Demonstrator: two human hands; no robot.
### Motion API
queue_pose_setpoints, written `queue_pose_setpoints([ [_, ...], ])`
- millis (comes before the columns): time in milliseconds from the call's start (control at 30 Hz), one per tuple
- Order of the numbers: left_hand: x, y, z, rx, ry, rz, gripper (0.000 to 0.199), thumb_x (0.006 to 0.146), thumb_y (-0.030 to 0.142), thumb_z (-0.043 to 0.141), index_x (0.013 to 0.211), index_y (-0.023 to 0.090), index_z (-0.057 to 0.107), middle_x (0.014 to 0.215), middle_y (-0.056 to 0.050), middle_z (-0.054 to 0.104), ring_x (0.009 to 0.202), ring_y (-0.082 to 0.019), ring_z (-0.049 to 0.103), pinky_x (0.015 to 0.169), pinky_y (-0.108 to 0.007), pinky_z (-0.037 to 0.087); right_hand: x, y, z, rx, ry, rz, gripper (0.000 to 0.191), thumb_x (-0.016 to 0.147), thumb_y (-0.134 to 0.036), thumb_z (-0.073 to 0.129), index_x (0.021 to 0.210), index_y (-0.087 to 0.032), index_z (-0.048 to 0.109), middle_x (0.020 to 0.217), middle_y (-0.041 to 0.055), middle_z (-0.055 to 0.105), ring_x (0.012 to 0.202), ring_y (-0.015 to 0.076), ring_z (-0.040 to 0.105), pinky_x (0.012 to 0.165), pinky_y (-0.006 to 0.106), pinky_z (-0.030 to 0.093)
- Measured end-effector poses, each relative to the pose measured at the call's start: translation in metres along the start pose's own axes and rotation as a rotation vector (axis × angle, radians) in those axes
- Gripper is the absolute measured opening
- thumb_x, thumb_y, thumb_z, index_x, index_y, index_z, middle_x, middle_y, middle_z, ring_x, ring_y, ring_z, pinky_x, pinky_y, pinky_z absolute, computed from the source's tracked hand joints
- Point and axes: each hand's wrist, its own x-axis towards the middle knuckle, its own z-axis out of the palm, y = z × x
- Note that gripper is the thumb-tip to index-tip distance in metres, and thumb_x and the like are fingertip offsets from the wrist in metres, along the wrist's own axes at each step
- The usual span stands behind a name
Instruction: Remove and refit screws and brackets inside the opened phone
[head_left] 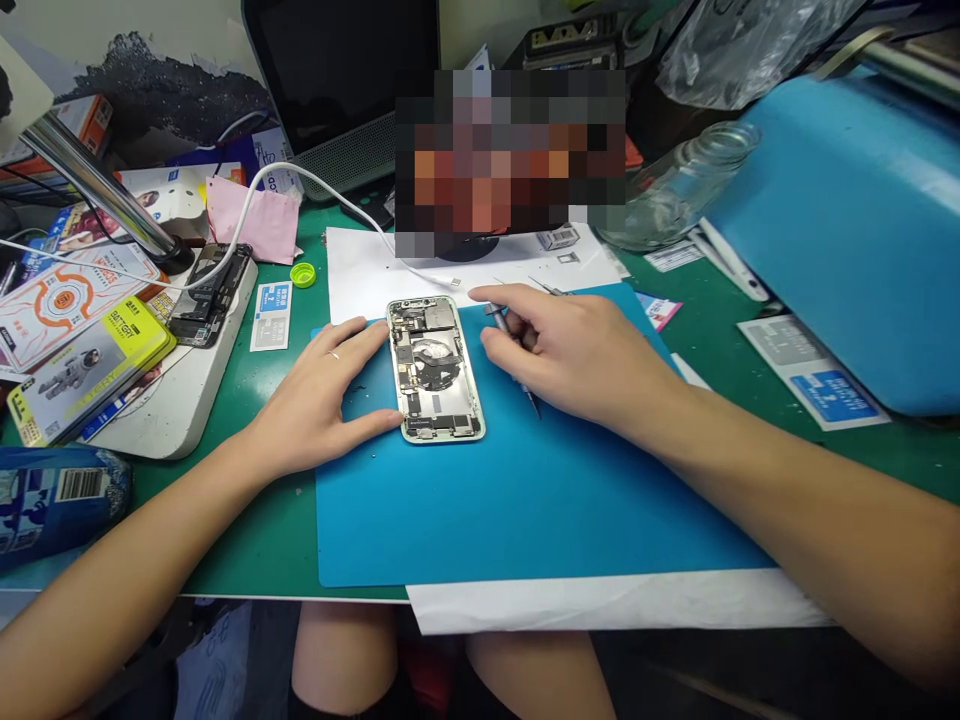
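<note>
An opened phone (439, 370) with its inner parts showing lies on a blue mat (450, 520). My left hand (322, 395) rests at the phone's left side, its fingers spread and its thumb and fingertips touching the frame. To the right of the phone, my right hand (562, 345) has its fingers curled around a thin grey screwdriver (496, 316), whose dark tip points down over the mat. The right index finger reaches out near the phone's upper right corner, apart from it.
A white cable (360, 210) ends above the phone. Battery boxes (90, 375) and phone parts (210, 290) crowd the left. Behind are a monitor (345, 80) and a green cap (303, 275). A glass jar (675, 190) and blue sheet (847, 240) stand right.
</note>
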Motion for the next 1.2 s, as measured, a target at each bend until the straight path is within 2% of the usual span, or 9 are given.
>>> queue_pose_setpoints([
  [300, 0.000, -0.001, 0.002, -0.017, 0.027, 0.027, 0.082, 0.091, 0.060, 0.065, 0.157, 0.022, 0.034, 0.158, -0.012, 0.045, 0.148, -0.035, 0.035, 0.123, -0.053, 0.033, 0.001, 0.002, 0.002, -0.144, -0.013, -0.084, 0.043, 0.094, -0.033, 0.044, 0.126, -0.018, 0.068, 0.085, 0.0077, 0.072, 0.081, 0.0251, 0.064, 0.068, 0.033, 0.038],
  [367, -0.001, 0.000, 0.001, -0.028, 0.066, 0.040, 0.074, 0.093, 0.054, 0.065, 0.153, 0.020, 0.039, 0.155, -0.012, 0.049, 0.146, -0.033, 0.039, 0.122, -0.051, 0.035, 0.001, 0.002, 0.001, -0.144, -0.016, -0.076, 0.044, 0.095, -0.034, 0.044, 0.128, -0.017, 0.068, 0.085, 0.0080, 0.072, 0.082, 0.0257, 0.064, 0.069, 0.034, 0.039],
  [433, -0.002, 0.001, 0.000, -0.039, 0.145, 0.014, 0.055, 0.097, 0.042, 0.060, 0.145, 0.020, 0.048, 0.145, -0.011, 0.058, 0.136, -0.030, 0.049, 0.115, -0.048, 0.041, 0.000, 0.002, 0.000, -0.138, -0.020, -0.063, 0.045, 0.095, -0.034, 0.044, 0.130, -0.017, 0.066, 0.084, 0.0079, 0.071, 0.080, 0.0255, 0.063, 0.068, 0.034, 0.038],
  [533, -0.003, 0.004, -0.005, 0.000, 0.265, -0.081, 0.030, 0.096, 0.024, 0.051, 0.124, 0.020, 0.061, 0.120, -0.007, 0.069, 0.111, -0.025, 0.060, 0.099, -0.043, 0.049, -0.001, 0.001, 0.000, -0.121, -0.031, -0.043, 0.046, 0.095, -0.034, 0.044, 0.132, -0.018, 0.065, 0.083, 0.0075, 0.070, 0.077, 0.0249, 0.063, 0.066, 0.034, 0.038],
  [667, -0.004, 0.006, -0.011, 0.103, 0.334, -0.168, 0.024, 0.086, 0.012, 0.047, 0.103, 0.023, 0.061, 0.100, -0.003, 0.068, 0.095, -0.023, 0.059, 0.087, -0.040, 0.047, -0.002, 0.002, 0.000, -0.100, -0.013, -0.030, 0.045, 0.094, -0.034, 0.045, 0.131, -0.019, 0.066, 0.079, 0.0067, 0.069, 0.072, 0.0237, 0.061, 0.064, 0.034, 0.037],
  [733, -0.006, 0.006, -0.013, 0.147, 0.324, -0.171, 0.024, 0.082, 0.010, 0.048, 0.098, 0.023, 0.060, 0.097, -0.003, 0.067, 0.093, -0.023, 0.058, 0.084, -0.039, 0.047, -0.003, 0.004, 0.001, -0.102, 0.008, -0.031, 0.044, 0.093, -0.033, 0.047, 0.129, -0.019, 0.068, 0.076, 0.0061, 0.069, 0.068, 0.0224, 0.060, 0.061, 0.033, 0.035],
  [833, -0.010, 0.008, -0.017, 0.238, 0.241, -0.155, 0.022, 0.078, 0.013, 0.051, 0.097, 0.021, 0.060, 0.095, -0.005, 0.065, 0.091, -0.025, 0.057, 0.082, -0.041, 0.046, -0.004, 0.007, 0.002, -0.097, 0.031, -0.047, 0.043, 0.093, -0.033, 0.049, 0.128, -0.019, 0.068, 0.072, 0.0049, 0.067, 0.066, 0.0206, 0.059, 0.059, 0.032, 0.035],
  [1000, -0.014, 0.012, -0.023, 0.431, 0.097, -0.240, 0.027, 0.082, 0.025, 0.052, 0.106, 0.016, 0.062, 0.102, -0.011, 0.064, 0.098, -0.031, 0.057, 0.085, -0.046, 0.047, -0.004, 0.008, 0.003, -0.091, 0.059, -0.060, 0.043, 0.093, -0.034, 0.050, 0.128, -0.019, 0.068, 0.070, 0.0029, 0.066, 0.066, 0.0203, 0.060, 0.059, 0.032, 0.037],
  [1200, -0.016, 0.016, -0.020, 0.550, 0.031, -0.309, 0.027, 0.087, 0.030, 0.052, 0.106, 0.015, 0.064, 0.101, -0.012, 0.064, 0.099, -0.034, 0.059, 0.083, -0.047, 0.048, -0.003, 0.009, 0.003, -0.080, 0.055, -0.067, 0.041, 0.092, -0.032, 0.051, 0.128, -0.019, 0.069, 0.068, 0.0025, 0.065, 0.065, 0.0202, 0.061, 0.059, 0.032, 0.039],
])
